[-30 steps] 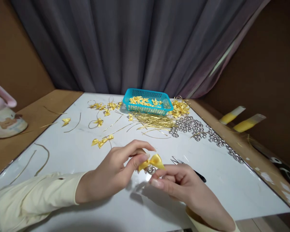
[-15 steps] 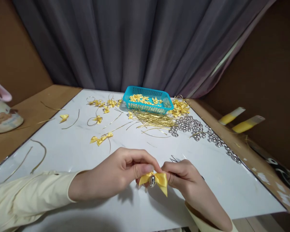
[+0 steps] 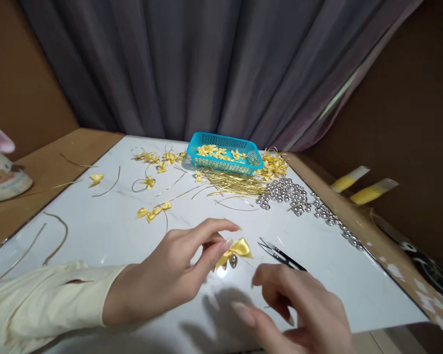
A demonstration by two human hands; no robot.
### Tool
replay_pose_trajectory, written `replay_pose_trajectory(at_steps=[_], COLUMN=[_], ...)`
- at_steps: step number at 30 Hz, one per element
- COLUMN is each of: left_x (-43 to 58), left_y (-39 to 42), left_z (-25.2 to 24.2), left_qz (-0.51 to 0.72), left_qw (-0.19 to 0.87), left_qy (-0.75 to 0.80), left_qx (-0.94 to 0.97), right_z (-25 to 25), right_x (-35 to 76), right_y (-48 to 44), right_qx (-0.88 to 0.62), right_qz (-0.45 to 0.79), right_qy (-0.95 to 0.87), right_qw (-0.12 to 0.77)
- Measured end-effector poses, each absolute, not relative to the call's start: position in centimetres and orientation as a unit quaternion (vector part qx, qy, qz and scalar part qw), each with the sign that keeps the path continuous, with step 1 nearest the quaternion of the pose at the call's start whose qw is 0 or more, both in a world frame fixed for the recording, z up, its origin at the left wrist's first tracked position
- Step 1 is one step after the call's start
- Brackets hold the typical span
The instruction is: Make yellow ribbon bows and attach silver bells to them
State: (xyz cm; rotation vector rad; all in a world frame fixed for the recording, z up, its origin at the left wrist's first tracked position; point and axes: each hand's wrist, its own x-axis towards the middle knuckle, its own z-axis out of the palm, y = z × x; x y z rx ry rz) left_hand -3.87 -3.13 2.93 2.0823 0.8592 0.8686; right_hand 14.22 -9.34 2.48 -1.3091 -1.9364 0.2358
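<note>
Between the thumb and fingers of my left hand (image 3: 184, 260) is a yellow satin ribbon bow (image 3: 242, 248), its index finger stretched out above. A small shiny silver bell (image 3: 234, 260) hangs at the bow's middle. My right hand (image 3: 299, 309) is apart from the bow, lower and to the right, with thumb and fingers spread and nothing visible in them. Just beyond it lies a pair of dark-handled thread snips (image 3: 282, 255), blades pointing up and left. Part of the bow is hidden by my left thumb.
A blue plastic basket (image 3: 225, 167) holds several yellow bows. Gold wire ties (image 3: 236, 184) lie before it, with silver bells (image 3: 286, 191) to their right. More bows (image 3: 273, 164) are heaped beside the basket; joined bows (image 3: 154, 211) lie left. Two yellow-filled tubes (image 3: 374, 191) are at right.
My right hand has let go of the bow, moved down toward me and spread its fingers, uncovering the snips. My left hand keeps the bow, now slightly higher and turned.
</note>
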Motion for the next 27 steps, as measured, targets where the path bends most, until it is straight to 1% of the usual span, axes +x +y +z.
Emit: replay_pose_trajectory(at_steps=[3, 5, 7, 10, 13, 15, 19, 23, 25, 27], left_x=[-4.0, -4.2, -4.3, -4.2, -3.9, -3.7, -3.4, -3.5, -3.4, -3.4], left_y=[-3.4, -3.5, -3.6, -3.4, -2.9, -2.6, -2.3, -2.1, -2.0, -1.9], left_z=[2.9, 2.8, 2.8, 3.0, 3.4, 3.5, 3.5, 3.6, 3.8, 3.9], left_qz=[0.352, 0.358, 0.348, 0.314, 0.289, 0.283, 0.278, 0.291, 0.301, 0.297], left_qw=[0.320, 0.309, 0.327, 0.390, 0.463, 0.497, 0.546, 0.572, 0.576, 0.583], left_qy=[0.286, 0.268, 0.281, 0.321, 0.344, 0.356, 0.366, 0.356, 0.358, 0.363], left_qx=[0.832, 0.839, 0.833, 0.804, 0.764, 0.739, 0.700, 0.679, 0.671, 0.663], right_z=[2.2, 2.0, 2.1, 2.5, 2.8, 2.8, 2.7, 2.3, 2.0, 1.8], right_x=[13.3, 13.1, 13.2, 13.5, 13.5, 13.4, 13.5, 14.3, 14.7, 15.0], right_y=[-9.4, -9.2, -9.0, -8.7, -8.3, -8.1, -8.0, -7.4, -7.0, -6.6], right_qx=[-0.500, -0.503, -0.527, -0.559, -0.543, -0.530, -0.526, -0.503, -0.509, -0.523], right_qz=[0.062, 0.099, 0.172, 0.302, 0.417, 0.461, 0.470, 0.490, 0.475, 0.430], right_qy=[-0.785, -0.784, -0.757, -0.692, -0.636, -0.610, -0.608, -0.640, -0.650, -0.668], right_qw=[0.360, 0.351, 0.346, 0.344, 0.356, 0.366, 0.363, 0.311, 0.304, 0.309])
